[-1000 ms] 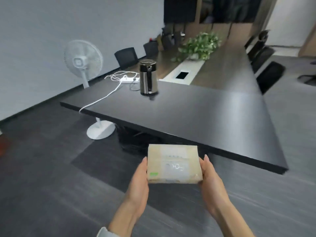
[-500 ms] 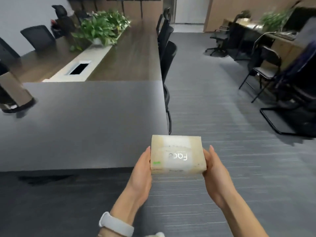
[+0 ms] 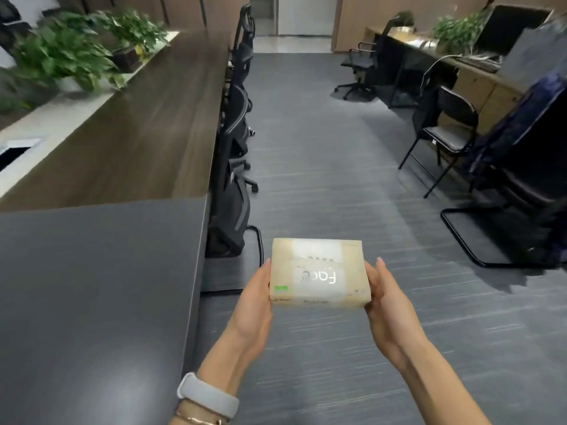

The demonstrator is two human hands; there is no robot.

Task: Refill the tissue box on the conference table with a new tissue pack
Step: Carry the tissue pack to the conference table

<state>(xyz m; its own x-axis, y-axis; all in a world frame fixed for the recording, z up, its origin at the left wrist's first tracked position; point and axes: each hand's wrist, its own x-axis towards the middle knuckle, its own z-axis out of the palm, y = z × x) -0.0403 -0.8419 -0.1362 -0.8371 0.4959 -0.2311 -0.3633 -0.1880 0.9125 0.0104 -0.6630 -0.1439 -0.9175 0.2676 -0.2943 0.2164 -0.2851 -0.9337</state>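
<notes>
A sealed tissue pack (image 3: 319, 273) held level above grey carpet.

The rectangular pack is wrapped in beige plastic with a white centre band, on which the word "Face" is printed upside down from this view. A small green mark is seen at its near left corner. It is gripped at both short ends.

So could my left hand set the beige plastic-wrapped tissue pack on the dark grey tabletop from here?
Probably yes. The left hand holds the beige plastic-wrapped tissue pack with the right hand, and the dark grey tabletop lies right beside it, bare.
</notes>
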